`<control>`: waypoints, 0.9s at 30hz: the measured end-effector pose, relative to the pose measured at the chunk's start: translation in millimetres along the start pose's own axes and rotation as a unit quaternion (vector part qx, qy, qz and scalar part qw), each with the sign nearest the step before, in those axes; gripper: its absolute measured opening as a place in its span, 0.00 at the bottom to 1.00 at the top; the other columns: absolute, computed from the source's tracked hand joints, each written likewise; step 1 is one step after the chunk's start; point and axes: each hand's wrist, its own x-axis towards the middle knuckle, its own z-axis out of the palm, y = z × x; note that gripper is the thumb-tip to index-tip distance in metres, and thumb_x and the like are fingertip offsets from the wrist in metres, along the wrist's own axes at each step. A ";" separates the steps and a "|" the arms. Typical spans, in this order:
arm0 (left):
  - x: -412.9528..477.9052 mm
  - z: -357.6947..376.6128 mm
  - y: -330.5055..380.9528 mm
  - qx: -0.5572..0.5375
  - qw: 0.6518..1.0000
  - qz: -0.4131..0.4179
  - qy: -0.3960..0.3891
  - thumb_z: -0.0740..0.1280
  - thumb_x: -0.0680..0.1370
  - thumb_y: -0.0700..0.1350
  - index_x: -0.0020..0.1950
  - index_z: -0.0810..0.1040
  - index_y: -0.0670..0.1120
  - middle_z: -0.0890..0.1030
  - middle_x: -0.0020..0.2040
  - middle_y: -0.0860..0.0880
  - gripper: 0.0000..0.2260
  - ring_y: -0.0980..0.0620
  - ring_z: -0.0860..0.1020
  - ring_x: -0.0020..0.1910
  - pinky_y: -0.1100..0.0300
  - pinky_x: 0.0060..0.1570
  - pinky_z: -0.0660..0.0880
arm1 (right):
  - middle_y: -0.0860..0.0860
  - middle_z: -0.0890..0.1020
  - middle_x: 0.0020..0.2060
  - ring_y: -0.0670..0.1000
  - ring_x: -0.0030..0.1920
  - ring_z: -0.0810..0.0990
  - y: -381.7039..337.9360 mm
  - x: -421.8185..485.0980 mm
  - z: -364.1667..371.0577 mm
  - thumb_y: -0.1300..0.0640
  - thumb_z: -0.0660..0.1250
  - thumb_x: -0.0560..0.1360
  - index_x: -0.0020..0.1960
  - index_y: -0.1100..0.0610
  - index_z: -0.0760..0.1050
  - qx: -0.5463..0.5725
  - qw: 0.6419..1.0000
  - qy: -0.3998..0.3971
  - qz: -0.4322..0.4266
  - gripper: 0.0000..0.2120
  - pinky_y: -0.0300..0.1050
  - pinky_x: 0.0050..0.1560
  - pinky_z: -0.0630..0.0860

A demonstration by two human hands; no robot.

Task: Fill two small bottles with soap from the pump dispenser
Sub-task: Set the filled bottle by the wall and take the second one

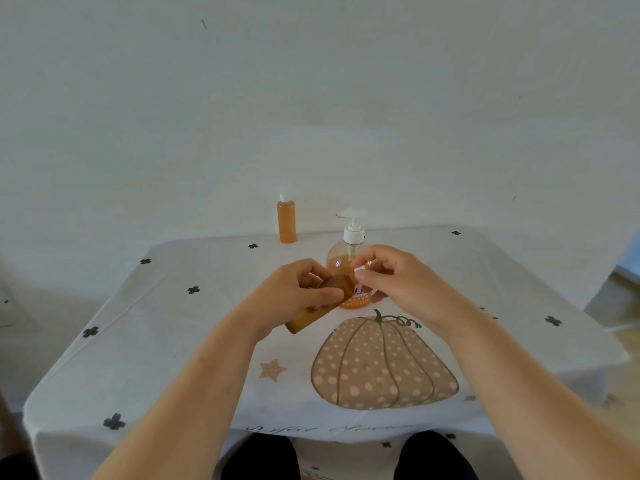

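My left hand (pixel 298 289) grips a small bottle (pixel 311 313) of orange soap, tilted with its top toward the right, above the table. At the bottle's top end my right hand (pixel 391 275) has its fingers pinched; the cap is hidden under them. Just behind both hands the pump dispenser (pixel 349 251) stands upright, part full of orange soap, with a white pump head. A second small bottle (pixel 286 220), full of orange soap and capped in white, stands upright at the table's back edge, left of the dispenser.
The table wears a white cloth (pixel 194 341) with black clover marks and a dotted pumpkin print (pixel 381 365) near the front. A plain white wall rises directly behind the table. My dark-clad knees (pixel 263 459) show below the front edge.
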 end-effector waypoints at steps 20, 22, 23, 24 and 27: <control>7.9 6.8 -17.6 -0.160 0.981 0.006 0.113 0.79 0.70 0.42 0.57 0.81 0.53 0.84 0.51 0.51 0.18 0.57 0.82 0.41 0.69 0.34 0.75 | 0.55 0.77 0.64 0.56 0.65 0.75 85.5 23.8 -10.1 0.62 0.63 0.80 0.69 0.53 0.78 -0.327 0.931 0.121 0.111 0.18 0.47 0.61 0.72; 8.5 6.3 -17.7 -0.158 0.980 0.007 0.118 0.79 0.69 0.43 0.55 0.81 0.54 0.84 0.49 0.50 0.18 0.55 0.83 0.42 0.67 0.36 0.76 | 0.55 0.74 0.67 0.56 0.67 0.73 80.1 22.7 -10.3 0.62 0.64 0.80 0.72 0.52 0.75 -0.321 0.933 0.121 0.111 0.21 0.49 0.64 0.72; 9.2 5.2 -16.6 -0.157 0.980 0.010 0.123 0.80 0.69 0.43 0.55 0.81 0.54 0.84 0.49 0.51 0.17 0.54 0.82 0.44 0.66 0.37 0.75 | 0.55 0.73 0.67 0.56 0.67 0.73 73.7 24.0 -10.7 0.62 0.64 0.80 0.72 0.53 0.74 -0.309 0.936 0.135 0.101 0.21 0.50 0.64 0.72; 9.3 5.2 -15.9 -0.159 0.979 0.011 0.126 0.79 0.69 0.43 0.55 0.81 0.54 0.84 0.50 0.51 0.17 0.54 0.82 0.45 0.66 0.38 0.75 | 0.54 0.74 0.67 0.55 0.67 0.73 66.1 24.2 -10.6 0.60 0.64 0.81 0.71 0.53 0.74 -0.291 0.940 0.158 0.083 0.19 0.50 0.63 0.73; 12.0 4.1 -10.6 -0.171 0.975 0.024 0.136 0.78 0.71 0.44 0.55 0.80 0.55 0.83 0.51 0.52 0.15 0.55 0.83 0.46 0.68 0.35 0.76 | 0.49 0.76 0.64 0.49 0.60 0.75 29.5 30.5 -10.8 0.55 0.62 0.83 0.69 0.51 0.75 -0.210 0.953 0.220 0.006 0.15 0.42 0.55 0.71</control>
